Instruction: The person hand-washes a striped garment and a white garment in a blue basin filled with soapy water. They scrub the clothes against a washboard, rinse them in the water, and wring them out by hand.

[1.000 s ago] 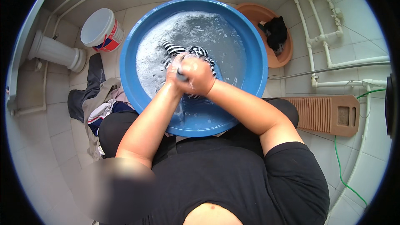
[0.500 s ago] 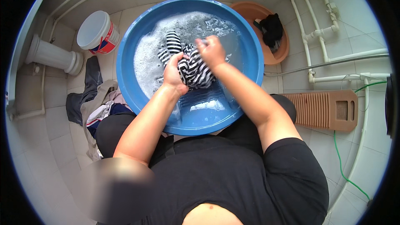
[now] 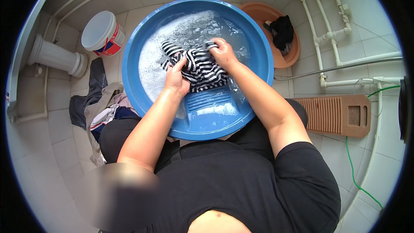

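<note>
In the head view, with clock directions taken from the middle of the tub, the striped cloth sits bunched at the centre, black and white, held by 2 bare hands. The left hand, at the cloth's 8 o'clock, grips a fold with thumb and fingers. The right hand, at the cloth's 2 o'clock, has its fingers closed around a bunched end. Just below the cloth, at 6 o'clock, the tub's blue ribbed panel shows wet. White suds float on the water, thickest from 9 to 12 o'clock. Outside the tub, a white bucket with a red and blue side stands at 10 o'clock, a white pillar lies beyond it at 9, and a pile of clothes rests on the floor at 8. At 2 o'clock, an orange basin holds a black cloth. A brown washboard sits near 4 o'clock, beside the right knee, with a green hose farther out.
</note>
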### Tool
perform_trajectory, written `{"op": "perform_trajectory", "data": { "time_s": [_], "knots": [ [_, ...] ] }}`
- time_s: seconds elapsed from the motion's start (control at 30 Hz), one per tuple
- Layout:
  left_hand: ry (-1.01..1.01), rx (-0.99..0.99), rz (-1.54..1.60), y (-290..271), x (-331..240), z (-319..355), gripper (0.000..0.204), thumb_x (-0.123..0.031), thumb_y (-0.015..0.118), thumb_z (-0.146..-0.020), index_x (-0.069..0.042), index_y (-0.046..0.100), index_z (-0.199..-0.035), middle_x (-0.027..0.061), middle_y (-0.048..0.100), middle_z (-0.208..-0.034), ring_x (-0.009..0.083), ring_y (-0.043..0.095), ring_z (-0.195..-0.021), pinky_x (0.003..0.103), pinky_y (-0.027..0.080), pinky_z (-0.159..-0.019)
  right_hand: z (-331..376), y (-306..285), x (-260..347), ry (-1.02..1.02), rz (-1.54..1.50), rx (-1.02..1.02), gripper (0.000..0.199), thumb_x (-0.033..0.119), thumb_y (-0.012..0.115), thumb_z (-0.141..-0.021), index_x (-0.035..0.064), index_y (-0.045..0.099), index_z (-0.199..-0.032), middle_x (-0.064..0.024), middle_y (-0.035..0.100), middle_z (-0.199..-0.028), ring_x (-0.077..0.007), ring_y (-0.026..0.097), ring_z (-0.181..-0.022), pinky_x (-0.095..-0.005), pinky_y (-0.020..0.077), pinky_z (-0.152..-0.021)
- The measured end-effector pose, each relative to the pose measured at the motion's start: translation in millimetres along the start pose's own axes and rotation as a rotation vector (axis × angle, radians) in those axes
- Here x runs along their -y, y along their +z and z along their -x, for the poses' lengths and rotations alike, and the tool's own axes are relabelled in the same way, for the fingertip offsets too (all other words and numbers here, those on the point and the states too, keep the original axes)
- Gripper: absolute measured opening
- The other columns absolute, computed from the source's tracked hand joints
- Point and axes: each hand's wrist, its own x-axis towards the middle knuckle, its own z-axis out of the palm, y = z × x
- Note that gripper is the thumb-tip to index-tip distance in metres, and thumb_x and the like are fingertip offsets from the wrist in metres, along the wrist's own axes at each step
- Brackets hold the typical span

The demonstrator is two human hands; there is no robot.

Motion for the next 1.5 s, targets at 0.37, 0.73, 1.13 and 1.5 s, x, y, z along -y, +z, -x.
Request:
{"op": "perform_trajectory", "data": {
  "time_s": [0.37, 0.73, 1.13, 1.5],
  "knots": [
    [0.309, 0.233, 0.388, 16, 38, 8, 0.032, -0.041, 0.045, -0.088, -0.011, 0.057, -0.086, 0.0061, 0.060, -0.078, 0.0179, 0.060, -0.072, 0.035, 0.049, -0.067, 62, 26, 128, -0.728, 0.113, 0.035, 0.017, 0.021, 0.063, -0.062, 0.0103, 0.055, -0.072, -0.0093, 0.057, -0.078, -0.0277, 0.058, -0.070, -0.0362, 0.0475, -0.061],
    [-0.318, -0.048, -0.044, -12, -6, 4, 0.031, -0.038, 0.049, -0.085, -0.013, 0.054, -0.069, 0.0041, 0.055, -0.065, 0.0180, 0.053, -0.058, 0.034, 0.044, -0.055, 68, 29, 131, -0.442, 0.038, 0.095, 0.013, 0.018, 0.058, -0.066, 0.0059, 0.055, -0.069, -0.0128, 0.055, -0.067, -0.0322, 0.055, -0.062, -0.0383, 0.0454, -0.056],
    [0.120, 0.463, -1.579, 42, -34, 34, 0.040, -0.020, 0.067, -0.066, 0.003, 0.057, -0.098, 0.0086, 0.062, -0.086, 0.0133, 0.056, -0.083, 0.026, 0.044, -0.075, 0, -37, 108, -0.008, -0.156, 0.485, 0.018, 0.017, 0.058, -0.071, 0.0013, 0.059, -0.080, -0.0047, 0.058, -0.075, -0.0097, 0.051, -0.071, -0.0252, 0.0426, -0.067],
    [-0.061, 0.310, 0.144, 25, -68, 21, 0.029, -0.018, 0.046, -0.085, 0.002, 0.056, -0.102, 0.0175, 0.062, -0.100, 0.0298, 0.061, -0.090, 0.041, 0.049, -0.083, -4, -48, 90, 0.143, 0.116, 0.687, 0.033, 0.023, 0.067, -0.071, 0.0023, 0.058, -0.095, -0.0081, 0.061, -0.091, -0.0142, 0.056, -0.083, -0.0260, 0.0433, -0.075]
  ]
}}
